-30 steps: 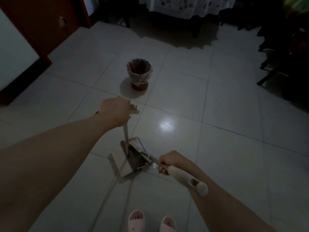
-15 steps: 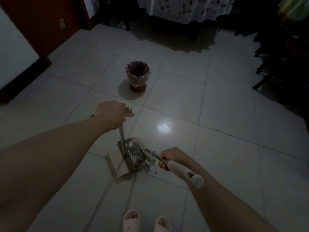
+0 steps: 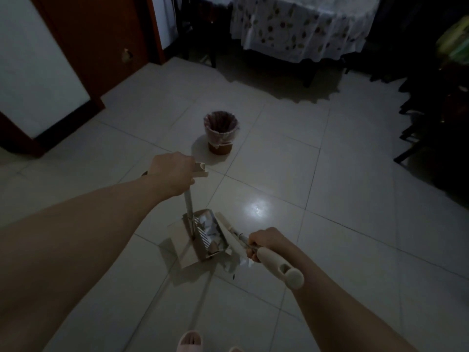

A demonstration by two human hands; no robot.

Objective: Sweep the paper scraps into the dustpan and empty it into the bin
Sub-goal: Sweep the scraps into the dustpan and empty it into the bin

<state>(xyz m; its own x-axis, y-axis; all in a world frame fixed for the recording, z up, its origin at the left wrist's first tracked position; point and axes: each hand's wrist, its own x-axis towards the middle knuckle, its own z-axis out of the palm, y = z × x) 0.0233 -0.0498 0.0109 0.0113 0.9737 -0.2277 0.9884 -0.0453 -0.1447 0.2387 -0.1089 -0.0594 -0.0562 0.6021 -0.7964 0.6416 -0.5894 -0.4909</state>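
A metal dustpan (image 3: 203, 250) on an upright pole rests on the tiled floor just in front of me. White paper scraps (image 3: 212, 228) lie inside it. My left hand (image 3: 172, 174) is closed around the top of the dustpan's pole. My right hand (image 3: 264, 241) grips the cream-handled broom (image 3: 276, 266), whose head lies against the pan's right edge. One scrap (image 3: 245, 262) lies on the floor under the broom. The small bin (image 3: 221, 132), lined with a plastic bag, stands on the floor a little beyond the dustpan.
A red-brown door (image 3: 101, 47) and white wall are at the left. A table with a patterned white cloth (image 3: 302, 26) stands at the back. Dark chairs (image 3: 431, 118) fill the right side. My slippered feet (image 3: 190, 341) show at the bottom edge.
The broom head has drawn back from inside the pan to its right edge. The view has tilted up, so the bin and both hands sit lower in the picture.
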